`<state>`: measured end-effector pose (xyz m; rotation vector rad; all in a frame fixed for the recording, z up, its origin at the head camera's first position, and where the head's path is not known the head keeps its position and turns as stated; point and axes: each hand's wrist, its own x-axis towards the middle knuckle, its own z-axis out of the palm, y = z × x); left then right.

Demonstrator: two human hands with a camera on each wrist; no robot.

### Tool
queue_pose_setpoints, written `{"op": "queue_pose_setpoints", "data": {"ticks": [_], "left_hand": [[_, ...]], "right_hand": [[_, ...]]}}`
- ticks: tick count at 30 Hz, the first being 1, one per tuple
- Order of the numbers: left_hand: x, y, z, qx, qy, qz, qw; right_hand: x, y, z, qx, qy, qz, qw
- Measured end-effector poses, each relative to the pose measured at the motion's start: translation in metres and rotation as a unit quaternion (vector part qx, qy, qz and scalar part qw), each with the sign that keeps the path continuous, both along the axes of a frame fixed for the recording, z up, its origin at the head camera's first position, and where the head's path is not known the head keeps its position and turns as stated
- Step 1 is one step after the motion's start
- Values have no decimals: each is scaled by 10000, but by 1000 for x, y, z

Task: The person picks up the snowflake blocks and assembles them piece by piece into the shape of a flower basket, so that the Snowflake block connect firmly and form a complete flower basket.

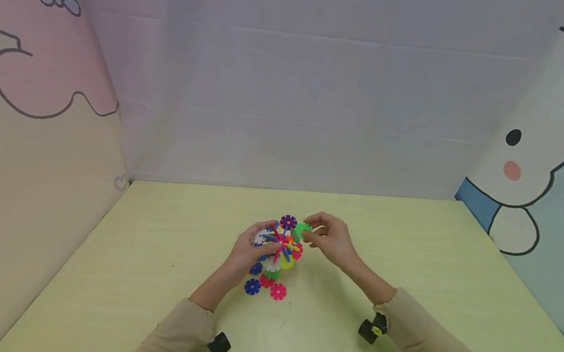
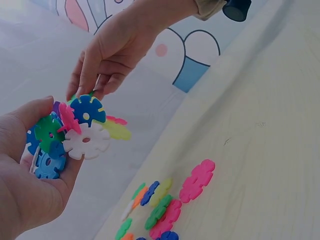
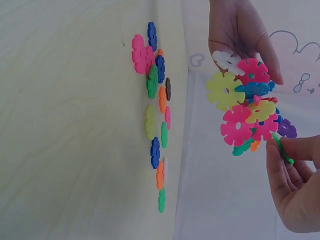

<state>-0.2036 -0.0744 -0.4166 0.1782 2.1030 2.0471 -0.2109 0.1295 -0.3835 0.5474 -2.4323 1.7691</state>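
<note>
My left hand [image 1: 245, 252] grips a ball-like cluster of interlocked notched plastic discs [image 3: 237, 125], raised above the table. Pink, yellow, blue, white, green and purple pieces stick out of it at different angles. In the left wrist view a white disc [image 2: 86, 141] and a blue disc [image 2: 86, 110] face the camera, beside the thumb. At the cluster's right side, my right hand [image 1: 333, 242] pinches a green disc [image 3: 283, 148] between thumb and fingers. That disc's edge is right at the cluster, seen nearly side-on in the right wrist view.
Several loose discs lie on the pale yellow table [image 1: 159, 276] below the cluster, among them a pink disc [image 1: 278, 291] and a blue disc [image 1: 252, 287]. A white sheet [image 1: 292, 90] hangs behind the table, with cartoon-printed panels at both sides.
</note>
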Motion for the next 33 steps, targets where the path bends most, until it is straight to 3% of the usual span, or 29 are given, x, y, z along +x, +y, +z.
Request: {"op": "queue_pose_setpoints", "data": {"ticks": [11, 18, 33], "left_hand": [[1, 4, 1, -382, 95, 149, 9991], [3, 6, 1, -574, 85, 5, 9983], [3, 6, 3, -303, 189, 336, 9988]], "right_hand": [[2, -5, -5, -491, 100, -326, 9982], [5, -8, -7, -726, -15, -514, 9960], [12, -12, -14, -934, 399, -654, 9927]]}}
